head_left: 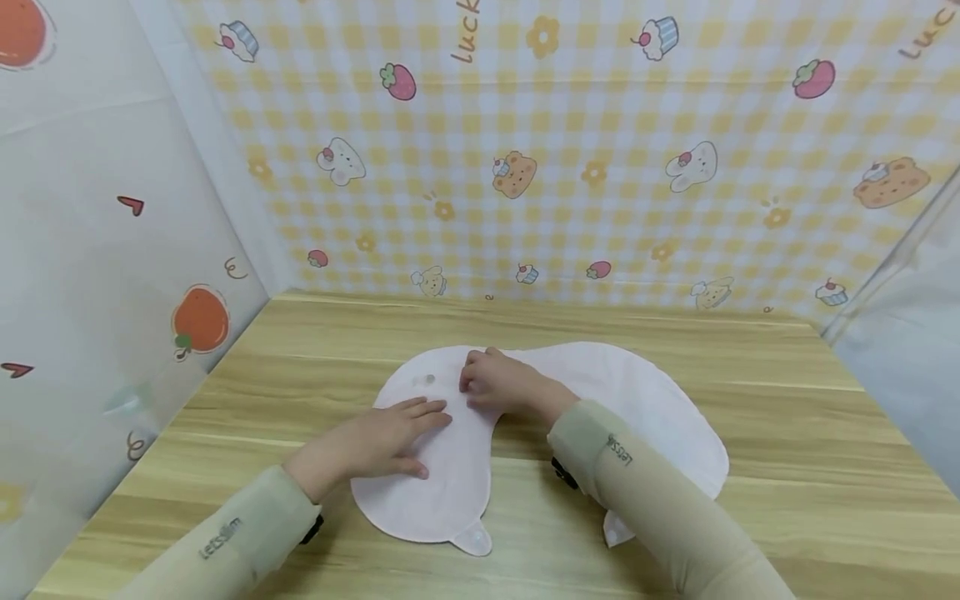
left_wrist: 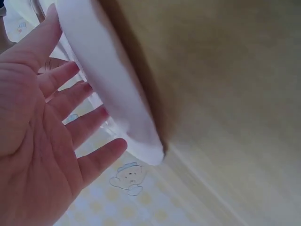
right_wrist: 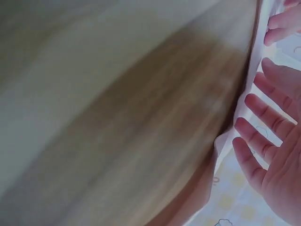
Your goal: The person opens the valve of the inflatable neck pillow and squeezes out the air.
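Observation:
A pale pink, U-shaped cloth piece [head_left: 622, 392] lies flat on the wooden table, its curve at the back. A small rounded tab [head_left: 472, 538] sticks out at its left end, and another tab [head_left: 617, 530] shows beside the right sleeve. My left hand [head_left: 382, 442] rests on the left lobe with its fingers spread. At the top of that lobe, my right hand [head_left: 506, 383] touches the cloth with bent fingers; the right wrist view shows those fingers apart, with nothing gripped. A small grey round spot [head_left: 430, 378] sits on the cloth between the hands.
The wooden tabletop [head_left: 795, 467] reaches round the cloth on all sides. A yellow checked curtain [head_left: 562, 225] with cartoon prints hangs along the back edge. White printed sheeting [head_left: 90, 250] stands at the left.

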A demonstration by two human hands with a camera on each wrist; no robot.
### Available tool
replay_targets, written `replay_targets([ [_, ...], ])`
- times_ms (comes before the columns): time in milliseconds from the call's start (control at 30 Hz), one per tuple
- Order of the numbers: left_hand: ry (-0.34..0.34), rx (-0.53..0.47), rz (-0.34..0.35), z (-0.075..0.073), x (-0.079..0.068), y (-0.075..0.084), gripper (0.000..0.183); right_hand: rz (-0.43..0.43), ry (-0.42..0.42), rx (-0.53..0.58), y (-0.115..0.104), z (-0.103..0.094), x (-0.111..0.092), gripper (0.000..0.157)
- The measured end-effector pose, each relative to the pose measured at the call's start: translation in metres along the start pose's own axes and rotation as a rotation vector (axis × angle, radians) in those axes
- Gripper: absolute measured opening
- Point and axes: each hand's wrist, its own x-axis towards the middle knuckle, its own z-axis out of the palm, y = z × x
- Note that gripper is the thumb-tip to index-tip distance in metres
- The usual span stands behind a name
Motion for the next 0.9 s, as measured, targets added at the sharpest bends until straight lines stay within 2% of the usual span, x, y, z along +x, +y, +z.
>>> replay_targets([
  [100,-0.013,-0.029,-0.018,0.001,-0.003,-0.005,0.076,0.017,-0.019,-0.030,-0.001,0.002,0.006,0.025],
  [233,0.002,-0.071,-0.029,0.004,-0.010,-0.013,0.081,0.028,-0.063,-0.031,-0.001,0.003,0.012,0.043],
  [333,0.018,-0.094,-0.050,0.005,-0.016,-0.018,0.085,0.038,-0.115,-0.006,-0.001,0.002,0.015,0.054],
  [467,0.010,-0.113,-0.109,0.007,-0.021,-0.023,0.091,0.051,-0.199,-0.009,-0.007,-0.002,0.018,0.066],
  [633,0.000,-0.139,-0.178,0.007,-0.025,-0.029,0.099,0.089,-0.284,-0.062,-0.017,-0.011,0.024,0.076],
  [767,0.009,-0.114,-0.194,0.005,-0.025,-0.036,0.102,0.121,-0.323,-0.086,-0.020,-0.013,0.029,0.082],
  [900,0.010,-0.084,-0.188,0.002,-0.024,-0.040,0.100,0.131,-0.324,-0.077,-0.019,-0.013,0.033,0.084],
])
